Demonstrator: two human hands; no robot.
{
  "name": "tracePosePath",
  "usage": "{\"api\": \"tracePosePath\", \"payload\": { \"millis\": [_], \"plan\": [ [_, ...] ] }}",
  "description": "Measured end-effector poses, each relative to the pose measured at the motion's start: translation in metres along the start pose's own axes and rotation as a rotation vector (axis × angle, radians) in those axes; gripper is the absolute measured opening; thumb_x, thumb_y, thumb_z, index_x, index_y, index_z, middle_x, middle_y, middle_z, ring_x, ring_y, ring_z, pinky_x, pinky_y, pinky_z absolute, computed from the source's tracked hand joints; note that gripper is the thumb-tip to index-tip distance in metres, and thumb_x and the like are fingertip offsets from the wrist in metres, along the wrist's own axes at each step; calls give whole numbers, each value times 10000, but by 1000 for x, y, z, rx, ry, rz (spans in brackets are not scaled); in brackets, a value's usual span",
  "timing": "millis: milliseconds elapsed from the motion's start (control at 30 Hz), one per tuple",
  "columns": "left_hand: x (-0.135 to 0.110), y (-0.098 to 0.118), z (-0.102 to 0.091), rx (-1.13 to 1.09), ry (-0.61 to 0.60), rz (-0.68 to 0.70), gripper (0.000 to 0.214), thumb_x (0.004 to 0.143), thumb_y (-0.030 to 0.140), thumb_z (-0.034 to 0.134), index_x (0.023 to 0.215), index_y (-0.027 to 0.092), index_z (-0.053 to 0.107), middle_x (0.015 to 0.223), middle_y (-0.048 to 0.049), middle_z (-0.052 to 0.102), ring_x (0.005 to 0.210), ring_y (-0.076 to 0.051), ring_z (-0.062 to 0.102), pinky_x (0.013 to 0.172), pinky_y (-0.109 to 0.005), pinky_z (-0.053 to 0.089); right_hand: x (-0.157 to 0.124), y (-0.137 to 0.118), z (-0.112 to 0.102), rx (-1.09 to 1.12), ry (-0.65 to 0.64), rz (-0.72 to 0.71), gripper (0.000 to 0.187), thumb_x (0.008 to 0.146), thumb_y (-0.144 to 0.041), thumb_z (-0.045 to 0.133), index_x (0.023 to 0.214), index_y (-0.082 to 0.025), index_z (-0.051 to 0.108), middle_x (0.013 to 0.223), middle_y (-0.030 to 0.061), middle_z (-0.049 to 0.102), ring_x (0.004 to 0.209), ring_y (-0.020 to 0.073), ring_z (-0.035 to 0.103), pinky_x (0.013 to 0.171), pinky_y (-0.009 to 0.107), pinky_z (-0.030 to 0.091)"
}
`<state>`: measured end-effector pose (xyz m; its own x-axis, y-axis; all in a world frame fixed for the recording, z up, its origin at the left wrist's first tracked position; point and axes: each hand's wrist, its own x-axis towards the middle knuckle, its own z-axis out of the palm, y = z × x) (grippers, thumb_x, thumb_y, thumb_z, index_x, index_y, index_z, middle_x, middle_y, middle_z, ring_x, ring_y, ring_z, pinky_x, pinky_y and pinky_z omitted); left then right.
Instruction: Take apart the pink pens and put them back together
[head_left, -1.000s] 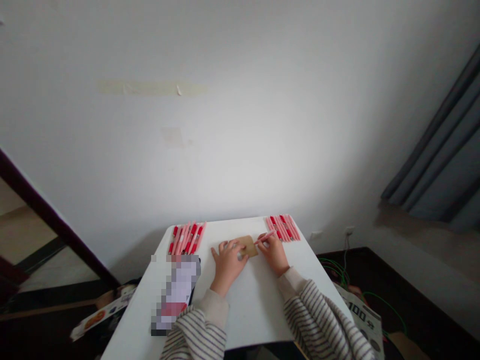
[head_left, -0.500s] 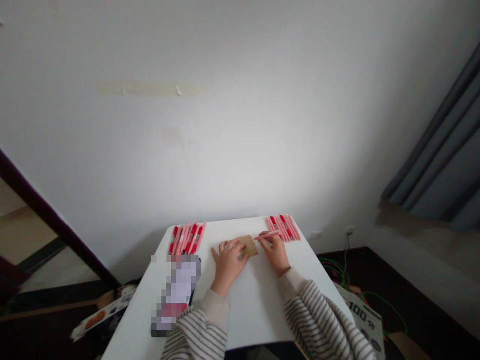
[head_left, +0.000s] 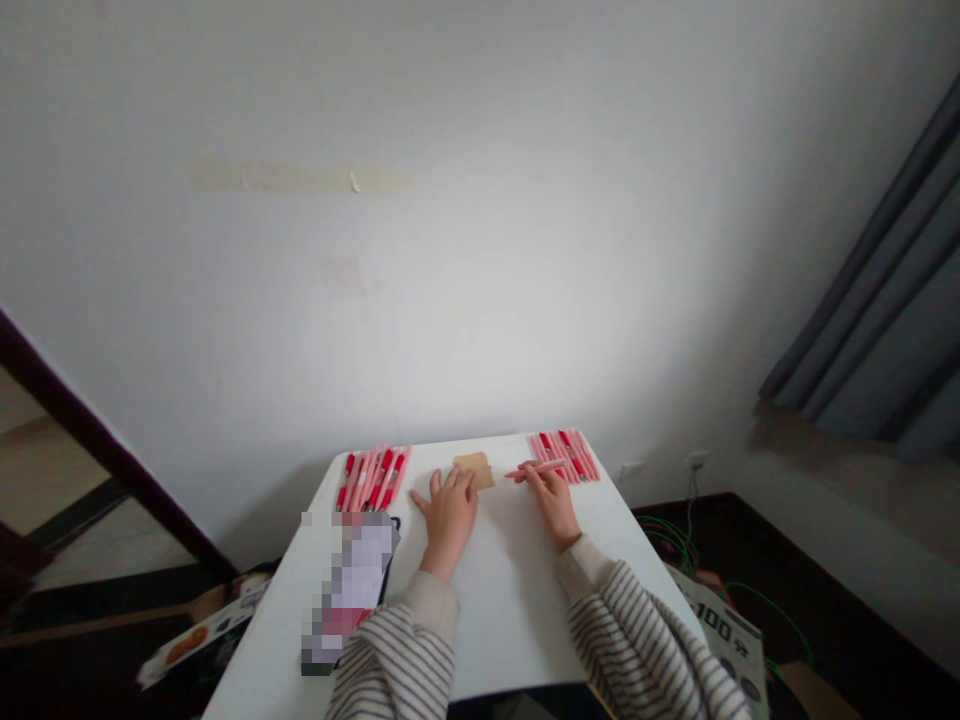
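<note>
- Now the small brown card lies near 12 o'clock on the white table.
- The card has just moved toward 11 o'clock, and the left hand has gone that way too. I think this means the pen is not marking it right now.
- The left fingers are spread out, not gripping, with some tips on the card's near side.
- The right hand pinches a pink pen. The pen's tip points to 9 o'clock, apart from the card.
- In the earlier picture, the card is just beside that tip; now the gap is bigger.
- The left pens, at 11 o'clock, and the right pens, at 1 o'clock, look the same.
</note>
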<state>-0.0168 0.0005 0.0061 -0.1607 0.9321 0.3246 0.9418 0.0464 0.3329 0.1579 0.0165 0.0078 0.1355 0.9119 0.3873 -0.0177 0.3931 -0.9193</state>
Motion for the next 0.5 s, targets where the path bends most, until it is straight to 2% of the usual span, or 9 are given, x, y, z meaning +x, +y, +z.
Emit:
{"api": "tracePosePath", "payload": {
  "millis": [167,367,433,500],
  "plan": [
    [2,0,3,16,8,0,372,907,306,362,1199,381,579,1401,2,512,1346,-297,333,1028,-778,96,0,5,0,131,3,109,345,726,-549,661,770,-211,718,965,65,670,951,224,590,855,378,488],
    [0,-2,3,-7,15,2,393,918,303,336,1242,358,552,1424,-21,486,1333,-279,353,1044,-759,113,0,4,1,556,18,250,190,655,-369,750,686,-192,689,940,39,653,848,172,595,868,399,514],
    [-3,-1,2,-13,21,4,395,914,288,342,1245,338,553,1425,-35,483,1328,-279,357,1047,-744,155,1,3,-1,627,25,302,161,642,-309,745,741,-191,698,922,43,658,851,173,596,839,376,518],
    [-6,0,-1,-16,23,5,388,905,278,362,1234,315,565,1412,-47,495,1319,-287,363,1044,-728,198,3,2,-2,679,29,342,223,623,-259,737,836,-210,698,906,32,659,791,155,588,747,328,519]
  ]
}}
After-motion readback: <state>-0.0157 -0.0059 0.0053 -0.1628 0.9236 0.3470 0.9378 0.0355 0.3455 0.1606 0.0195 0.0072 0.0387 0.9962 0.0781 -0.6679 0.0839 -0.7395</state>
